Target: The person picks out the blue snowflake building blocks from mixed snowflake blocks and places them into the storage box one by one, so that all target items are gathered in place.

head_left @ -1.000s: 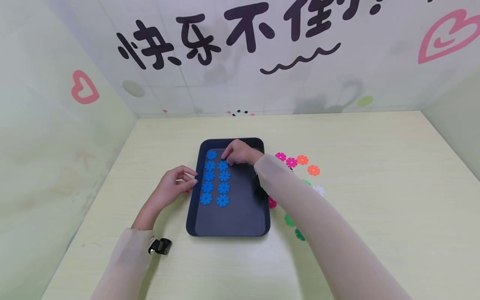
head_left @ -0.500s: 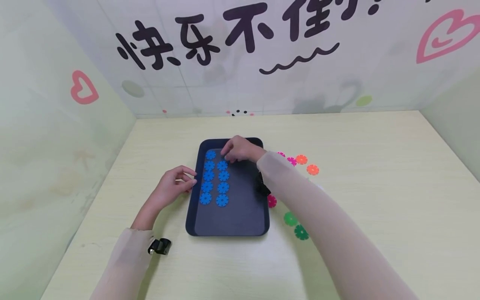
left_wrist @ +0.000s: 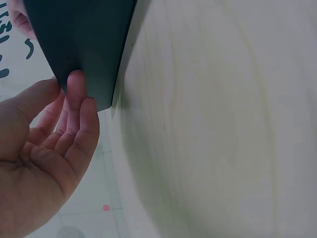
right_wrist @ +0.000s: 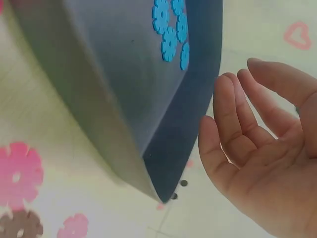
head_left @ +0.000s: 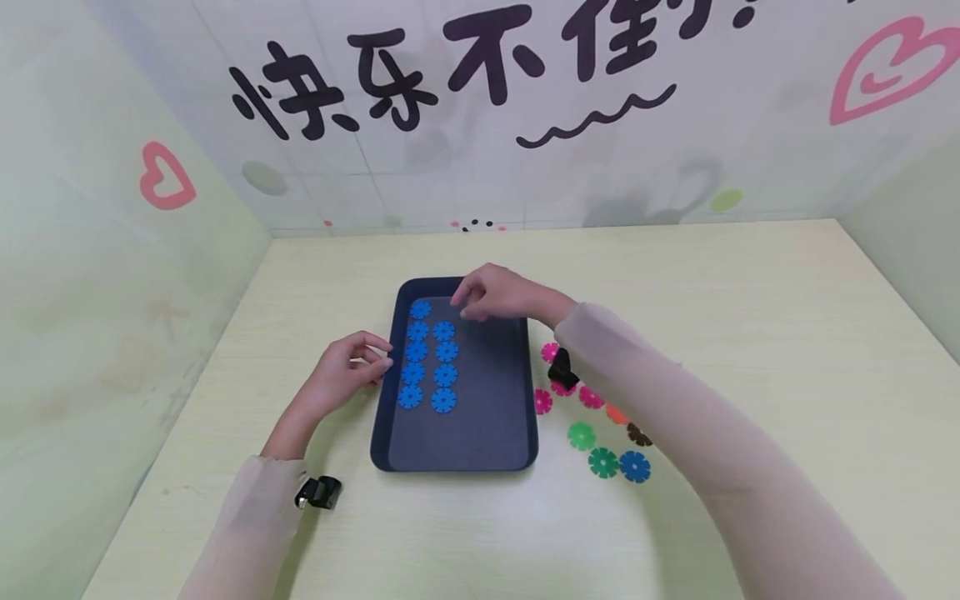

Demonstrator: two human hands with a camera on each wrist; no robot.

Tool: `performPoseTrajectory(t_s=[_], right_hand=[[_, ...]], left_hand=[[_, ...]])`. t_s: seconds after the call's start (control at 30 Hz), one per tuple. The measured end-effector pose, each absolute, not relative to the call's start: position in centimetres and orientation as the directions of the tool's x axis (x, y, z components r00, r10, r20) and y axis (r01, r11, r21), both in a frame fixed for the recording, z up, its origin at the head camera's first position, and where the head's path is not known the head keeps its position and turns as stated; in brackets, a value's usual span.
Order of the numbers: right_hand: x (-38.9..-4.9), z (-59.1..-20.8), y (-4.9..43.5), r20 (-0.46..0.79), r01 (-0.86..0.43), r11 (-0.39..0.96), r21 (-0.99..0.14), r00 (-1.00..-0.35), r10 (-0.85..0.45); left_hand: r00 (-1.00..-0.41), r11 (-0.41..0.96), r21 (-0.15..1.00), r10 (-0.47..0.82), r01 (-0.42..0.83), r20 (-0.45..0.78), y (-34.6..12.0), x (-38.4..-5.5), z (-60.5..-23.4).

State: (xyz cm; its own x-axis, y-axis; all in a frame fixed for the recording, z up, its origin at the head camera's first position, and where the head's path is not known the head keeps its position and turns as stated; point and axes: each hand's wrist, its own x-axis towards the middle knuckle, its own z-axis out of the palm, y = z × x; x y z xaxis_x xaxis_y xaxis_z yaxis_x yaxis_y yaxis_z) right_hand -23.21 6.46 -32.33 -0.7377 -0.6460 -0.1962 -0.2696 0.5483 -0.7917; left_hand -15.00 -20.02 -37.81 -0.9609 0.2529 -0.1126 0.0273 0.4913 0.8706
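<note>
Blue snowflake building discs (head_left: 446,375) lie flat in two columns in the left half of the dark baking tray (head_left: 491,425). My left hand (head_left: 341,379) is at the tray's left side. In the left wrist view, its thumb meets the rim while its fingers (left_wrist: 77,94) press the outer wall, pinching the edge. Over the tray's far right part hovers my right hand (head_left: 502,292), with nothing held between thumb and fingers. Its fingers are loosely bent in the right wrist view, apart from the blue discs. The right hand hides the tray's far right corner.
Loose discs lie on the table right of the tray: pink (head_left: 543,402), light green (head_left: 581,436), dark green (head_left: 603,462), blue (head_left: 635,467), brown (head_left: 639,434) and orange (head_left: 617,413). My right sleeve (head_left: 675,400) covers part of that area. A wall (head_left: 480,192) rises behind the table.
My right hand has lifted away from the top of the second blue column and moved right and slightly farther back. More loose discs show beneath the arm. The left hand has stayed put.
</note>
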Motion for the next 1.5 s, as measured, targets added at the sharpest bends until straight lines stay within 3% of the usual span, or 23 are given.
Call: performPoseTrajectory(t_s=[0.4, 1.5], right_hand=[[-19.6, -32.1, 10.8, -0.224, -0.309, 0.562, -0.767, -0.692, -0.686], [-9.9, -36.1, 22.1, -0.272, -0.224, 0.585, -0.779, -0.721, -0.638]], left_hand=[[-0.961, 0.492, 0.871, 0.249, 0.023, -0.116, -20.0, -15.1, -37.9], [-0.963, 0.499, 0.866, 0.250, 0.038, -0.102, -19.9, -15.1, -38.0]])
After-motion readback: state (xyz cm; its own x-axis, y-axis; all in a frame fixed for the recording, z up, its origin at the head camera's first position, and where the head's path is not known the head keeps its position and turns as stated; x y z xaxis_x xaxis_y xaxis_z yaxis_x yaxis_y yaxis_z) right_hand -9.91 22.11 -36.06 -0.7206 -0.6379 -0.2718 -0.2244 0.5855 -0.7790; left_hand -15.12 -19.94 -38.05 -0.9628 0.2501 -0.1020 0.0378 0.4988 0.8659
